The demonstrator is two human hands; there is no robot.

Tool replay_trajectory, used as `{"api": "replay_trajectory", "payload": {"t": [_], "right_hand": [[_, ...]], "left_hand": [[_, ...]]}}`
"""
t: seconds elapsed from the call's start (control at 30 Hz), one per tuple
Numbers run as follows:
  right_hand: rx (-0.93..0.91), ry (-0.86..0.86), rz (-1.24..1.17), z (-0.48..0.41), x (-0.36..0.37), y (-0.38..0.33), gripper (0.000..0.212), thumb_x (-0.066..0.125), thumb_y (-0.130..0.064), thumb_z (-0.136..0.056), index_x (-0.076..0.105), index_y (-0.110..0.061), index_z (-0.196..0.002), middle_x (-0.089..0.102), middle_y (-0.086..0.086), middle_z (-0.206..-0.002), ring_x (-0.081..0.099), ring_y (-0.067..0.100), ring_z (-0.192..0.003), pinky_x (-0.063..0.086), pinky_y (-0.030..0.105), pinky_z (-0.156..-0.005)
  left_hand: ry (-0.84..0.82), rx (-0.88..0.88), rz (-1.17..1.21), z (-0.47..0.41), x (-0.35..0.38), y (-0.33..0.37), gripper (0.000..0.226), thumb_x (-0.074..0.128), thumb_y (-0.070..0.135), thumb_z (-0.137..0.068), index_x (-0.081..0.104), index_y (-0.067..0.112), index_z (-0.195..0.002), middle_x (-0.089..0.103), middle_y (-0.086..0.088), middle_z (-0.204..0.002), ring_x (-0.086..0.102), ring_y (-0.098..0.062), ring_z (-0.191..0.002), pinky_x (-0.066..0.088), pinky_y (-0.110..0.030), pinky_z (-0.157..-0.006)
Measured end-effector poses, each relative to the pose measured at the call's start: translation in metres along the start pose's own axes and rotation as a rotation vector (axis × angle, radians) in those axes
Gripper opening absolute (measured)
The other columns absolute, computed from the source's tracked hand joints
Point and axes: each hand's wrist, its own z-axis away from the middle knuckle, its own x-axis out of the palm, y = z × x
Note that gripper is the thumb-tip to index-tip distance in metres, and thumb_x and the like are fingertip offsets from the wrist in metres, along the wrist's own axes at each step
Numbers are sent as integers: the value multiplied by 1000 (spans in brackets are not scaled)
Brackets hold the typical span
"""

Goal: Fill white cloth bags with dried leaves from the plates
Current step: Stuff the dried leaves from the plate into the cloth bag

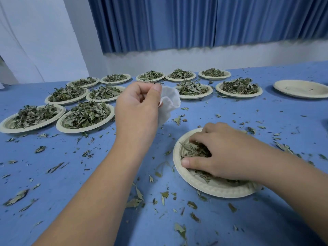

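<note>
Pinching a white cloth bag [170,102] at its top with the left hand [136,107], thumb and curled fingers [142,93] closed on the cloth. Hanging limp, long axis downward, beyond and left of the near plate [204,187]. Gathering dried leaves [195,151] inside that plate with the right hand [218,155], fingers curled around a clump. Probably next: lifting up and leftward to the bag. Beyond the plate, full plates [85,116] on the table [266,118].
</note>
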Motion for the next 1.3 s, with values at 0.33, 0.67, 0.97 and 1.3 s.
{"api": "replay_trajectory", "payload": {"t": [0.33,0.67,0.97,1.3], "right_hand": [[-124,80,-129,1,3,-5,38,50,-61,-86,58,-43,-119,49,-17,-112,42,5,-112,40,29,-91],[-163,61,-64,11,-2,-1,51,47,-63,-84,44,-46,-132,40,-23,-125,37,6,-121,37,31,-101],[-175,137,-91,4,11,-10,31,53,-47,-91,63,-30,-115,52,-12,-111,45,9,-109,43,34,-93],[-196,144,-83,2,9,-9,23,55,-35,-92,70,-21,-100,63,-6,-97,58,14,-90,51,37,-79]], "left_hand": [[-8,2,-89,-1,2,-6,23,62,24,-93,62,27,-70,53,15,-54,44,-6,-48,38,-29,-58],[-18,10,-122,0,3,-6,19,62,24,-92,63,25,-73,57,14,-56,51,-6,-52,41,-28,-59],[-28,21,-152,3,3,-6,15,63,23,-92,65,22,-78,64,7,-68,59,-9,-67,48,-26,-65],[-26,46,-200,3,4,-9,18,63,22,-92,64,28,-75,68,1,-75,63,-15,-72,50,-24,-67]]}}
